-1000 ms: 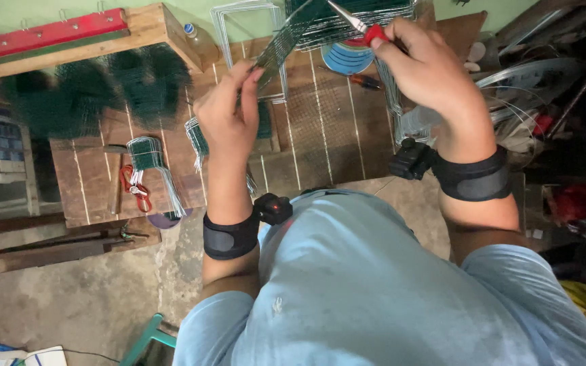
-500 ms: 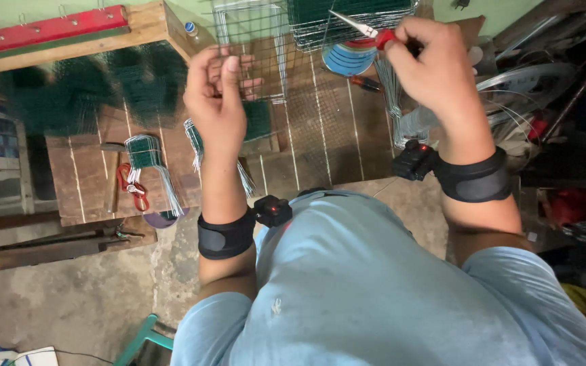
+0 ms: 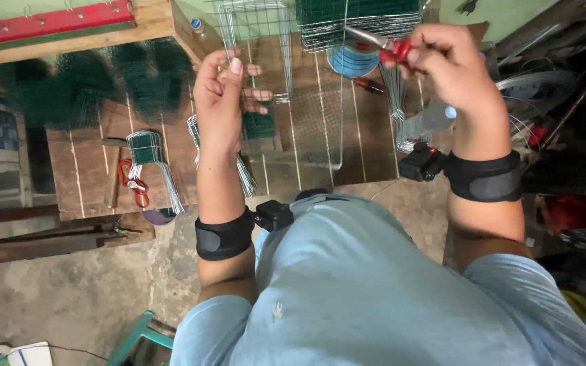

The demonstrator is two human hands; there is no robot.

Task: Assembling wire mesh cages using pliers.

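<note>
My left hand (image 3: 224, 95) is raised over the wooden workbench (image 3: 89, 169) and pinches the edge of a wire mesh panel (image 3: 266, 41) that stands upright in front of me. My right hand (image 3: 449, 64) grips red-handled pliers (image 3: 384, 44), whose metal jaws point left toward the mesh. Both wrists wear black straps with small devices. The lower part of the mesh is hard to make out against the bench.
On the bench lie bundles of cut wire (image 3: 154, 159), red-handled cutters (image 3: 132, 181), green mesh rolls (image 3: 83, 81) and a blue spool (image 3: 350, 61). A red bar (image 3: 49, 24) lies at the back left. Metal clutter fills the right side. Concrete floor is below.
The left hand has turned and shifted slightly right on the mesh, which now stands more upright. The right hand with the pliers stays high at the right.
</note>
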